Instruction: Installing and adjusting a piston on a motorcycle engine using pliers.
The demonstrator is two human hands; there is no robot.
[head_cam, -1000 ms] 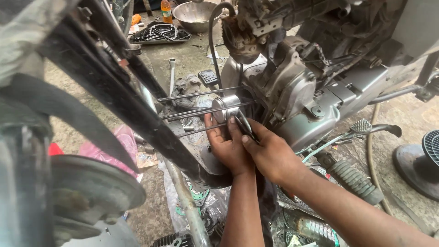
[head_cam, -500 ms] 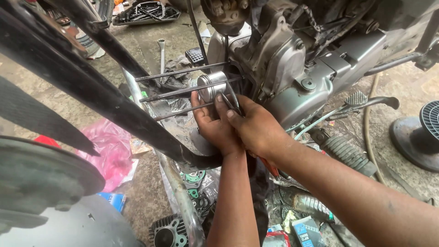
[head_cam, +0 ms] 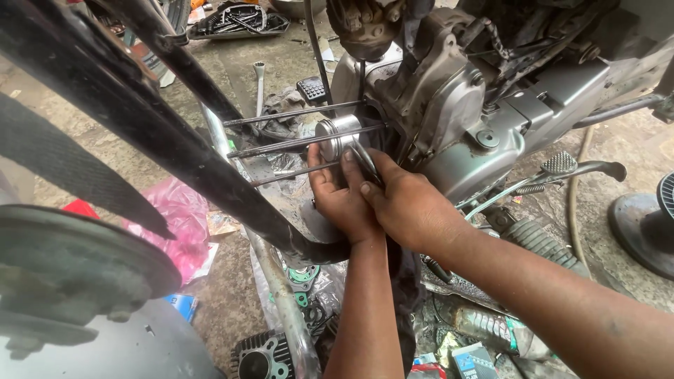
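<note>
The concrete floor [head_cam: 232, 70] is stained and gritty. Far beyond the left grip [head_cam: 342, 200] a tray of tools [head_cam: 239, 20] sits on it, with a long socket wrench [head_cam: 259, 88] nearer. Left of that grip lies a pink plastic bag [head_cam: 175, 224]. Below both grips lie a finned engine cylinder [head_cam: 256, 359], green gaskets [head_cam: 303, 277] and small boxes [head_cam: 472, 359].

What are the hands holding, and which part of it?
Both the left hand and right hand grip the shiny metal piston at its lower side, fingers on its round wall.
</note>
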